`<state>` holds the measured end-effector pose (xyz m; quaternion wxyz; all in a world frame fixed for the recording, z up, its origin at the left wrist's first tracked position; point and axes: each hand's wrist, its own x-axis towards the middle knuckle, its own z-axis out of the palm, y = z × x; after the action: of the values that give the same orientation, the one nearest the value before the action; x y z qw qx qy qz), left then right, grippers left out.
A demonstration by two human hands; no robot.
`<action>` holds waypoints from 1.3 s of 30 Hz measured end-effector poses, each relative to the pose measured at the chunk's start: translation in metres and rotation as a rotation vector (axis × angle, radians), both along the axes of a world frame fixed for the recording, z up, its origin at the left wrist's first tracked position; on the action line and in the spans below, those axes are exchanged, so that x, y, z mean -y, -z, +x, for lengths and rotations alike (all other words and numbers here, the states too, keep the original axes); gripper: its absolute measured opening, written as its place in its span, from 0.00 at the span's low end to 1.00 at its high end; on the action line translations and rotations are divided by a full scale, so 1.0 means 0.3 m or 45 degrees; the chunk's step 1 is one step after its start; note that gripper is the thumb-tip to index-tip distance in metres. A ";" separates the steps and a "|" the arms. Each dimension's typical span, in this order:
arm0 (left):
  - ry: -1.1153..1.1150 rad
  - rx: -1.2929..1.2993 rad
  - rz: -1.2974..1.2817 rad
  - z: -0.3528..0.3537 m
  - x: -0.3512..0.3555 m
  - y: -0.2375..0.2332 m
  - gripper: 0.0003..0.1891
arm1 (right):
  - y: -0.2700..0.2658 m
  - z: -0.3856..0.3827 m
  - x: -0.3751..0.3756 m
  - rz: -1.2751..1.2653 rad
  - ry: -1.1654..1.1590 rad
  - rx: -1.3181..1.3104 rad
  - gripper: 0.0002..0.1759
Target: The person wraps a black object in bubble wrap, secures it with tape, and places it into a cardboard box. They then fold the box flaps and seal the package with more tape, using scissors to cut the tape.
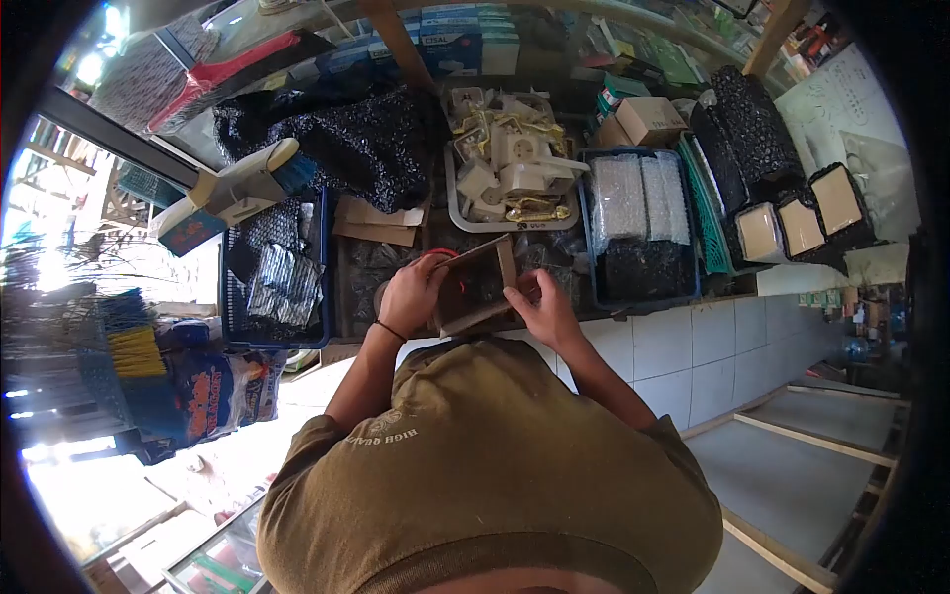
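In front of my chest, a brown cardboard box (450, 315) is tilted, with its dark open inside facing up. My left hand (408, 297) is closed on its left edge, thumb toward the top. At its right side, my right hand (544, 312) pinches the raised edge between thumb and fingers. A small red mark shows inside the box, too small to make out. Just beyond it stands a white tray (458, 210) heaped with cream sockets and gold-coloured handles. Flat cardboard pieces (379, 220) lie to the left of that tray.
On the right, a blue basket (645, 299) holds bubble-wrapped packs. Another blue basket (323, 332) with wrapped items is at left, near a tape dispenser (237, 198). Black bubble wrap (346, 144) lies behind. Wrapped tan boxes (800, 226) stand at far right.
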<state>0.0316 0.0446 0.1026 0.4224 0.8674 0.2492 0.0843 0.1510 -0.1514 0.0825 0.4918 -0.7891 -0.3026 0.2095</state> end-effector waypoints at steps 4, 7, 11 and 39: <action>-0.044 0.011 0.049 0.001 0.021 0.012 0.11 | -0.062 0.010 0.001 -0.006 -0.004 -0.033 0.20; -0.082 0.090 0.032 0.012 0.040 0.009 0.11 | -0.037 0.030 -0.002 0.003 -0.084 -0.028 0.22; -0.075 0.116 0.045 0.013 0.050 0.001 0.10 | 0.017 0.039 -0.022 0.015 -0.089 -0.067 0.23; -0.159 0.127 -0.003 0.066 -0.003 0.016 0.11 | 0.009 0.119 -0.080 0.082 -0.077 0.256 0.22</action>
<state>0.0513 0.0455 0.0977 0.4295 0.8443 0.2814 0.1533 0.1866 -0.1273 0.0799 0.4775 -0.7804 -0.3808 0.1342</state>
